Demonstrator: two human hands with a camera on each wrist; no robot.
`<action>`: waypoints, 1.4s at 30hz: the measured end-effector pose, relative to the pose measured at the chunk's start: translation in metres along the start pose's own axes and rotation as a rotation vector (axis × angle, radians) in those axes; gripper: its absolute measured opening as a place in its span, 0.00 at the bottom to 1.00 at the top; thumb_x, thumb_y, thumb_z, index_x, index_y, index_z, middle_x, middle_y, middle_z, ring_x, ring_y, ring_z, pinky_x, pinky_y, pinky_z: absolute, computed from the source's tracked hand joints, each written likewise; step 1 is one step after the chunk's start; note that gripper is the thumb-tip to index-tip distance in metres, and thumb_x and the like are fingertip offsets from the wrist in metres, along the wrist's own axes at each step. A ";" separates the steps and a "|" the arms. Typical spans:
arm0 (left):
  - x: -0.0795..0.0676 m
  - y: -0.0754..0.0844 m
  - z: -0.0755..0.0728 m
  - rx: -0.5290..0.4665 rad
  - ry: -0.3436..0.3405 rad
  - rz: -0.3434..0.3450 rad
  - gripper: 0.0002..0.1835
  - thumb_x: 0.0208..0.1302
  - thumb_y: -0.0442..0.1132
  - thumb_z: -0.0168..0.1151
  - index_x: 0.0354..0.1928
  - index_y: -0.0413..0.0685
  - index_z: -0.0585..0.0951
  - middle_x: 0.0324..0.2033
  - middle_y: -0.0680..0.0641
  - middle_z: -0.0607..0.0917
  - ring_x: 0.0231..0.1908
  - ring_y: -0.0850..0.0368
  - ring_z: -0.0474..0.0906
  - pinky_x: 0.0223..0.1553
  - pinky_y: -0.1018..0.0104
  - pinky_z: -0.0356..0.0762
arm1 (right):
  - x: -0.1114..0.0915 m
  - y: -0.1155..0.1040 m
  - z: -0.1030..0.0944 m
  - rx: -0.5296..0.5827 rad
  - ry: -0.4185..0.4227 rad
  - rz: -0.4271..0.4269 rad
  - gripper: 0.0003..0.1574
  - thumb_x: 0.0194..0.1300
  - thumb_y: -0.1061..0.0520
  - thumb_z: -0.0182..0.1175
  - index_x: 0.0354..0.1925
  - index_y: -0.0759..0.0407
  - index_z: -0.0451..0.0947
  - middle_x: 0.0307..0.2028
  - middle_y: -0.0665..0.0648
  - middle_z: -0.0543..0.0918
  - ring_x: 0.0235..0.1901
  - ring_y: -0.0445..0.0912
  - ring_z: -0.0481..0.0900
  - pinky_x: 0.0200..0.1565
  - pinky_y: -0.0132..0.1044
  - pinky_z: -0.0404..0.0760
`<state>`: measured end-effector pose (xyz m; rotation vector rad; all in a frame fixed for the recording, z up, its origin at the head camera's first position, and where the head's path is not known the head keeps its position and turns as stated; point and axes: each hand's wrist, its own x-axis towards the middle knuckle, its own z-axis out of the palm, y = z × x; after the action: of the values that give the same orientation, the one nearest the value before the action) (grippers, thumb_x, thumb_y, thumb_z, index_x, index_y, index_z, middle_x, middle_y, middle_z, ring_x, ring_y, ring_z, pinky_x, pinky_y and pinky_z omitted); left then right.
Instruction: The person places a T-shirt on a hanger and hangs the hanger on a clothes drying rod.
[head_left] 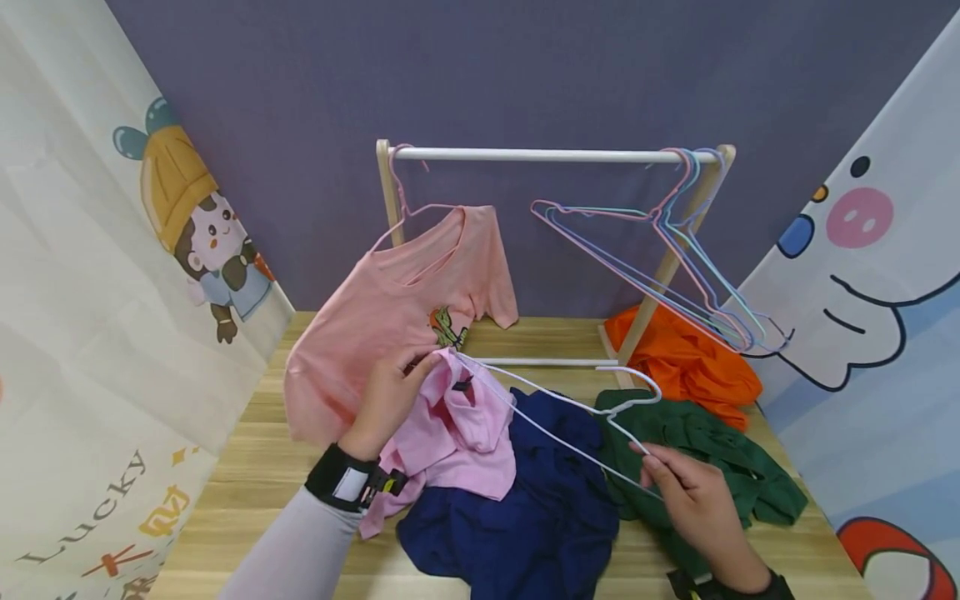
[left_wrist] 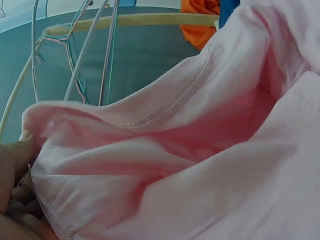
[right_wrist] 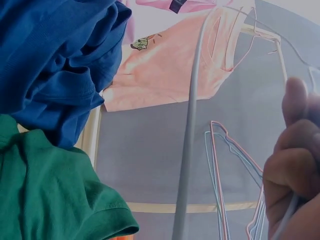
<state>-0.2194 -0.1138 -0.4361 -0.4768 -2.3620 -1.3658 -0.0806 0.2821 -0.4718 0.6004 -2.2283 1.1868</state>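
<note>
My left hand (head_left: pixel 390 400) pinches the neckline of a pink T-shirt (head_left: pixel 480 454), its collar opening spread in the left wrist view. A white hanger (head_left: pixel 555 433) is gripped at its right shoulder by my right hand (head_left: pixel 686 492), fingers curled round the wire in the right wrist view. The hanger's left end meets the pink shirt's collar beside my left fingertips, and its hook points up and left. Beneath the hanger lie a crumpled navy blue garment (head_left: pixel 525 533) and a dark green garment (head_left: pixel 705 450).
A small clothes rack (head_left: pixel 540 155) stands at the back. On its left hangs a peach T-shirt (head_left: pixel 397 308) on a pink hanger; several empty hangers (head_left: pixel 660 221) hang at its right. An orange garment (head_left: pixel 682 367) lies by the rack's right foot. Printed curtains flank the wooden table (head_left: pixel 232 500).
</note>
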 end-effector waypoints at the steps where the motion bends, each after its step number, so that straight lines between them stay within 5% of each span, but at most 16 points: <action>1: 0.000 0.000 0.000 -0.003 -0.011 0.013 0.11 0.70 0.44 0.69 0.50 0.48 0.90 0.47 0.48 0.91 0.51 0.51 0.87 0.57 0.53 0.83 | 0.000 0.001 0.000 0.012 -0.009 -0.009 0.26 0.56 0.85 0.60 0.46 0.64 0.86 0.24 0.47 0.81 0.18 0.32 0.62 0.20 0.23 0.62; 10: -0.002 0.000 0.000 0.013 -0.079 0.086 0.13 0.70 0.43 0.68 0.54 0.53 0.89 0.50 0.51 0.91 0.57 0.52 0.85 0.64 0.54 0.79 | 0.002 0.002 -0.001 0.069 -0.118 -0.043 0.27 0.57 0.85 0.59 0.45 0.61 0.85 0.24 0.45 0.80 0.19 0.32 0.64 0.22 0.24 0.65; 22: -0.005 -0.004 -0.001 0.011 -0.034 0.156 0.12 0.67 0.37 0.71 0.51 0.48 0.90 0.50 0.48 0.91 0.57 0.50 0.85 0.61 0.56 0.80 | 0.003 0.006 -0.005 0.221 -0.210 -0.095 0.28 0.58 0.88 0.53 0.44 0.64 0.82 0.22 0.48 0.76 0.18 0.36 0.64 0.21 0.22 0.65; 28: -0.009 -0.001 -0.006 0.007 -0.080 0.197 0.15 0.63 0.37 0.73 0.52 0.51 0.90 0.48 0.51 0.92 0.56 0.53 0.86 0.62 0.59 0.80 | 0.004 0.008 -0.008 0.209 -0.183 -0.041 0.29 0.61 0.86 0.52 0.43 0.58 0.82 0.21 0.48 0.75 0.19 0.38 0.69 0.21 0.25 0.67; 34: -0.012 0.002 -0.008 0.061 -0.142 0.321 0.15 0.64 0.30 0.70 0.53 0.45 0.89 0.48 0.46 0.91 0.51 0.50 0.88 0.56 0.55 0.84 | 0.007 0.011 -0.012 0.124 -0.152 0.048 0.26 0.65 0.83 0.53 0.41 0.55 0.82 0.20 0.47 0.73 0.18 0.37 0.68 0.20 0.27 0.66; 42: -0.015 0.018 -0.015 0.083 -0.298 0.428 0.18 0.65 0.30 0.69 0.57 0.44 0.87 0.50 0.47 0.91 0.50 0.52 0.88 0.54 0.57 0.86 | 0.014 0.015 -0.028 0.066 -0.149 0.158 0.19 0.70 0.78 0.54 0.40 0.57 0.82 0.20 0.47 0.72 0.20 0.38 0.69 0.22 0.33 0.65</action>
<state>-0.1961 -0.1199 -0.4232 -1.1520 -2.3381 -1.0533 -0.0934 0.3116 -0.4595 0.5635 -2.4069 1.3386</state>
